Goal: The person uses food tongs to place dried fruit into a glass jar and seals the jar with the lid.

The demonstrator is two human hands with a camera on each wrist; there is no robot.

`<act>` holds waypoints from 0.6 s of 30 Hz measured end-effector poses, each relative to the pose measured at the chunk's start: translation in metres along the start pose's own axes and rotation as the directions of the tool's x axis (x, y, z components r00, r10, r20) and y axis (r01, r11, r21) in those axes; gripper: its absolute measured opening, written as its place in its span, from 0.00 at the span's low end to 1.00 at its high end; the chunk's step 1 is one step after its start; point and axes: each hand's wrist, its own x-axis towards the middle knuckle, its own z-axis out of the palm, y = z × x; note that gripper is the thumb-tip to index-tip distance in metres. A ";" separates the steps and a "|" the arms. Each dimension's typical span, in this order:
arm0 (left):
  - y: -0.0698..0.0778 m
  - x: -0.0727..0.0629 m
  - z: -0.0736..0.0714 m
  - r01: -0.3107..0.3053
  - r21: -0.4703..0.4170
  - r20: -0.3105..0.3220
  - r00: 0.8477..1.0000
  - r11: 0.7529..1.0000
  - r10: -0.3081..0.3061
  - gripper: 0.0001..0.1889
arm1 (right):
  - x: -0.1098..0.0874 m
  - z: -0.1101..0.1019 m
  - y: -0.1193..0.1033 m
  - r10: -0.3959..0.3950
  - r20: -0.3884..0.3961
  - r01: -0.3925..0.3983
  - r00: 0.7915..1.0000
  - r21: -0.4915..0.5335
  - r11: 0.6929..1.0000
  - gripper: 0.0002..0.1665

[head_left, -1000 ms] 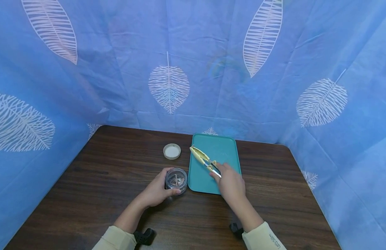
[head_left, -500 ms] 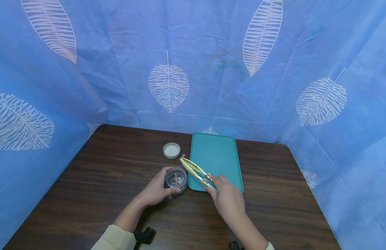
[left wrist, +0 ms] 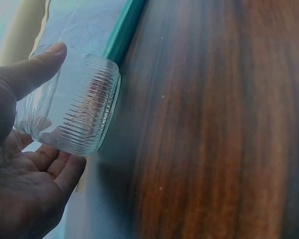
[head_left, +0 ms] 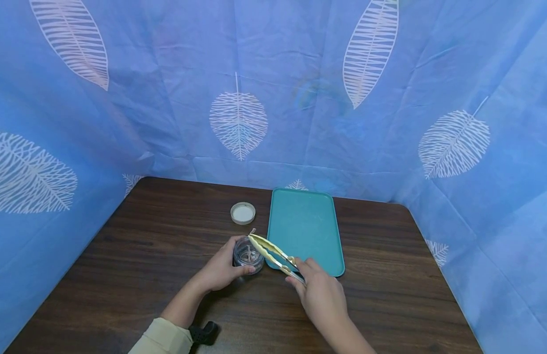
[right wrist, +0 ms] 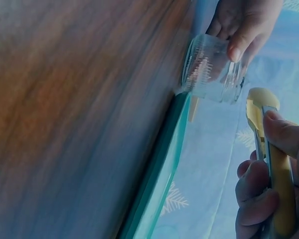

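Observation:
My left hand (head_left: 222, 268) grips a clear ribbed glass jar (head_left: 254, 266) around its side, thumb at the front. The jar stands uncovered on the table, and small reddish-brown pieces (left wrist: 93, 97) lie in its bottom. My right hand (head_left: 323, 291) holds pale yellow and metal tongs (head_left: 268, 255) by their handles. The tongs' tips are over the jar's rim, with a small thin brownish piece (head_left: 253, 230) poking out at the tips. In the right wrist view, the tongs (right wrist: 281, 186) point toward the jar (right wrist: 217, 74), their tips just above its mouth.
A teal tray (head_left: 305, 221) lies to the right of the jar on the dark wooden table (head_left: 167, 231). Behind the jar is a round lid (head_left: 243, 213) with a white inside. A blue cloth (head_left: 291, 123) with white leaf prints hangs around the table's back and sides.
My right hand has brought the tongs leftward and nearer to me, from over the tray to the jar's rim. The left hand and jar have stayed in place.

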 end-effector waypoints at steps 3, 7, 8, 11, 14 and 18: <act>-0.001 0.000 0.000 -0.008 0.006 0.000 1.000 1.000 0.008 0.47 | -0.004 -0.003 -0.002 -0.012 0.011 0.012 1.000 -0.006 1.000 0.29; -0.001 0.001 0.000 -0.011 -0.002 -0.005 1.000 1.000 0.011 0.47 | -0.008 -0.006 -0.004 -0.020 0.020 0.020 1.000 -0.011 1.000 0.29; -0.001 0.001 0.000 -0.006 -0.007 -0.006 1.000 1.000 0.006 0.47 | -0.008 -0.007 -0.005 -0.021 0.021 0.021 1.000 -0.011 1.000 0.29; -0.001 0.001 0.000 -0.007 -0.015 -0.007 1.000 1.000 0.007 0.47 | -0.009 -0.009 -0.006 -0.021 0.019 0.022 1.000 -0.010 1.000 0.29; -0.001 0.001 0.001 -0.008 -0.019 -0.007 1.000 1.000 0.008 0.46 | -0.009 -0.010 -0.006 -0.020 0.022 0.020 1.000 -0.008 1.000 0.29; -0.001 0.001 0.001 -0.012 -0.018 -0.010 1.000 1.000 0.012 0.45 | -0.010 -0.010 -0.006 -0.016 0.031 0.017 0.999 -0.011 1.000 0.29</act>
